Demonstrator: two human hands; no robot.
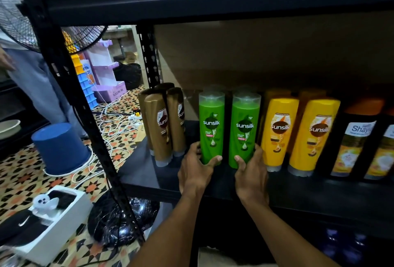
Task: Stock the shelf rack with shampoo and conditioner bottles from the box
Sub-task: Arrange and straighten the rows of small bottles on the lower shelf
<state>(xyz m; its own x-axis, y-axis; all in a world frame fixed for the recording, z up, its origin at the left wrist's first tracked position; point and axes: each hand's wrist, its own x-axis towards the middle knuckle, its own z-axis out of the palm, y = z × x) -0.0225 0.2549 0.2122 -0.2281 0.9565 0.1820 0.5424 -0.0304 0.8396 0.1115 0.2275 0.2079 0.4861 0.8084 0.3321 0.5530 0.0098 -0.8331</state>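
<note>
Two green Sunsilk bottles stand upright side by side on the black shelf [298, 194]. My left hand [195, 170] is wrapped around the base of the left green bottle [211, 126]. My right hand [251, 173] grips the base of the right green bottle [245, 128]. More green bottles stand dimly behind them. To their left stand several brown Sunsilk bottles [162, 126]. On the right come yellow Sunsilk bottles [298, 132], then dark bottles with orange caps [356, 143]. The box is not in view.
The rack's black upright post [70, 87] crosses the left side. Beyond it, on the patterned floor, lie an upturned blue bucket [61, 149], white cables [115, 121], a fan base [119, 222] and a white box [53, 222]. A person's legs [36, 79] stand at far left.
</note>
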